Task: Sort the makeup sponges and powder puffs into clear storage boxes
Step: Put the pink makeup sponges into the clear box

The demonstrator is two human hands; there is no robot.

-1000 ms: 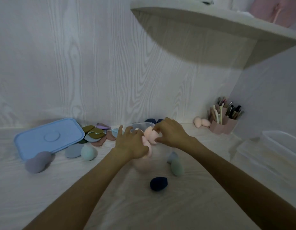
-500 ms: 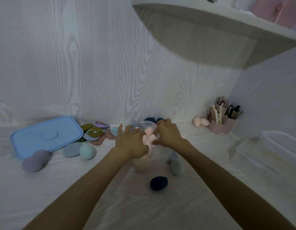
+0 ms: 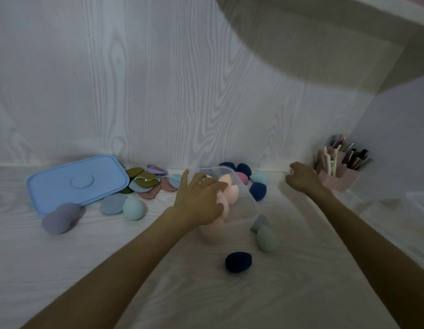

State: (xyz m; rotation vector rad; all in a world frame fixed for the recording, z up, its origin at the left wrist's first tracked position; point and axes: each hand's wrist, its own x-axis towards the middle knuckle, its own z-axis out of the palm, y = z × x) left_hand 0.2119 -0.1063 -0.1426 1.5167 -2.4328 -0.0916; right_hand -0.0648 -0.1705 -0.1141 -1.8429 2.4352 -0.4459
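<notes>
A clear storage box (image 3: 250, 207) stands mid-table with several pale pink sponges (image 3: 232, 194) piled inside. My left hand (image 3: 199, 200) lies over its left side, fingers pressing on the pink sponges. My right hand (image 3: 301, 178) is far to the right by the back wall, fingers curled downward; what lies beneath it is hidden. Loose sponges surround the box: a navy one (image 3: 238, 261) in front, a green one (image 3: 267, 238) at its right, and navy, pink and teal ones (image 3: 258, 189) behind.
A blue lid (image 3: 75, 182) lies at the left with a pile of flat powder puffs (image 3: 144, 182) beside it. A purple sponge (image 3: 60, 218) and a light teal sponge (image 3: 133, 208) sit nearby. A pink brush holder (image 3: 337, 179) fills the right corner. More clear boxes (image 3: 417, 205) stand far right.
My right hand left the box and moved right to the spot by the brush holder where two pink sponges lay. My left hand stayed on the sponges in the box.
</notes>
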